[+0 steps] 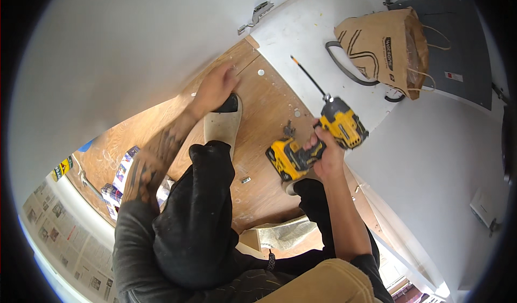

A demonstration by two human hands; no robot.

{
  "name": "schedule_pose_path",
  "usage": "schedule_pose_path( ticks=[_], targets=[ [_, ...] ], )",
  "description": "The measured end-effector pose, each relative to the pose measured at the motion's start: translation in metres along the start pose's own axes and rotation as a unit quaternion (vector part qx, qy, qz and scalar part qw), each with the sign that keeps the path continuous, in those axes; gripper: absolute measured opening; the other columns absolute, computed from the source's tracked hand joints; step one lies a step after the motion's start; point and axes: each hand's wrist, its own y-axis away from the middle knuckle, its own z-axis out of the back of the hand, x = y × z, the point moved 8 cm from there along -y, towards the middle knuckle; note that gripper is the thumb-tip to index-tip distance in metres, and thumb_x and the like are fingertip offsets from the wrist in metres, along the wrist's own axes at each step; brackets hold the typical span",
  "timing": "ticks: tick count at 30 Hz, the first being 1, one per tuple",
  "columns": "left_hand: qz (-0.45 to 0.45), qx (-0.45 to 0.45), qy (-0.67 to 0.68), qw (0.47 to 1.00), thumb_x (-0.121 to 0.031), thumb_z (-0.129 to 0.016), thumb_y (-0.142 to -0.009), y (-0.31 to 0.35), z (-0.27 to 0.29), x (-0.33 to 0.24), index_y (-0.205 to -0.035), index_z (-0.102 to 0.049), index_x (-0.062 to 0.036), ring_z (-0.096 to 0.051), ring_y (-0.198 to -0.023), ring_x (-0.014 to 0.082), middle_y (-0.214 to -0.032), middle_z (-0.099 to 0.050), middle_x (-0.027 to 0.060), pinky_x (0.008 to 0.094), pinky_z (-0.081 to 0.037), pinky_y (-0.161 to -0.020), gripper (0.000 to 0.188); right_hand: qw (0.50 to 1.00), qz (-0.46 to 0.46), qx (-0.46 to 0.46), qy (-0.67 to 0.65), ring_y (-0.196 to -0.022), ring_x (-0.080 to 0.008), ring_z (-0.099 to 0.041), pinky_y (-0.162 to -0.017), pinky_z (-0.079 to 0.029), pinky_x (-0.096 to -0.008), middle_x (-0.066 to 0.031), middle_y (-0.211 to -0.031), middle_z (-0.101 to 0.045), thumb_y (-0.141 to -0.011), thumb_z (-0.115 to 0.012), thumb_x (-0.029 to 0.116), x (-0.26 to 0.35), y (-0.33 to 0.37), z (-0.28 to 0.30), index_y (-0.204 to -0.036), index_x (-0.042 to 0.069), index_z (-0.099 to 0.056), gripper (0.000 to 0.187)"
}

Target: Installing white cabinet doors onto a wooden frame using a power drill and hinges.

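Observation:
My right hand (326,155) is wrapped round the handle of a yellow and black cordless impact driver (338,121). Its battery sits at the lower left, and a long dark bit (310,78) with an orange tip points up and left. Over the far end of the wooden board (257,117), close to the large pale panel on the left, is my left hand (216,87). Motion smears its fingers, so whether they hold anything is unclear. Just below that hand is my shoe (223,122).
A brown paper bag (377,50) stands on the white surface at the far right, beside a grey curved handle (344,63). A metal hinge (257,16) is fixed to the pale panel (107,55). Small hardware (289,128) lies on the wood; newspaper (59,238) covers the lower left.

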Motion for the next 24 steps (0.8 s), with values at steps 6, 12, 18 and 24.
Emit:
schedule_pose_path(
  ticks=[6,12,18,24],
  targets=[
    [-0.026,-0.025,-0.221,0.975,-0.024,-0.062,-0.099,-0.095,-0.039,-0.011,-0.139,-0.056,-0.0089,-0.066,-0.107,0.0425,-0.112,-0.068,0.0261,0.0503,-0.054,-0.087,0.044,0.998,-0.026,-0.041,0.031,-0.062,-0.0196,-0.057,-0.065,-0.052,-0.0355,-0.0049,-0.068,-0.055,-0.093,-0.066,0.013,0.030,0.115,0.020,-0.116,0.002,-0.062,0.026],
    [0.001,-0.097,-0.023,0.995,-0.022,-0.070,-0.095,-0.094,-0.043,0.014,-0.128,-0.066,-0.0049,-0.072,-0.101,0.0328,-0.110,-0.073,0.0182,0.0408,-0.057,-0.088,0.038,0.998,0.003,-0.022,0.061,-0.061,-0.0212,-0.059,-0.066,-0.054,-0.0367,-0.0056,-0.068,-0.056,-0.093,-0.064,0.017,0.050,0.180,0.050,-0.122,0.001,-0.059,0.033],
    [0.130,-0.139,0.198,0.962,-0.014,-0.071,-0.093,-0.096,-0.064,0.033,-0.113,-0.076,-0.0074,-0.071,-0.085,0.0164,-0.097,-0.077,0.0110,0.0304,-0.055,-0.078,0.022,0.998,0.057,-0.019,-0.017,-0.063,-0.0203,-0.060,-0.068,-0.053,-0.0376,-0.0056,-0.069,-0.057,-0.095,-0.063,0.018,0.032,0.151,0.025,-0.121,0.003,-0.061,0.031],
    [0.156,-0.153,0.203,0.954,-0.011,-0.068,-0.092,-0.087,-0.044,0.078,-0.099,-0.081,-0.0094,-0.069,-0.077,0.0142,-0.089,-0.078,0.0080,0.0298,-0.055,-0.072,0.015,0.998,0.005,0.024,-0.058,-0.063,-0.0203,-0.060,-0.068,-0.054,-0.0376,-0.0057,-0.069,-0.058,-0.095,-0.063,0.019,0.019,0.150,0.014,-0.121,0.003,-0.062,0.030]
  ],
)
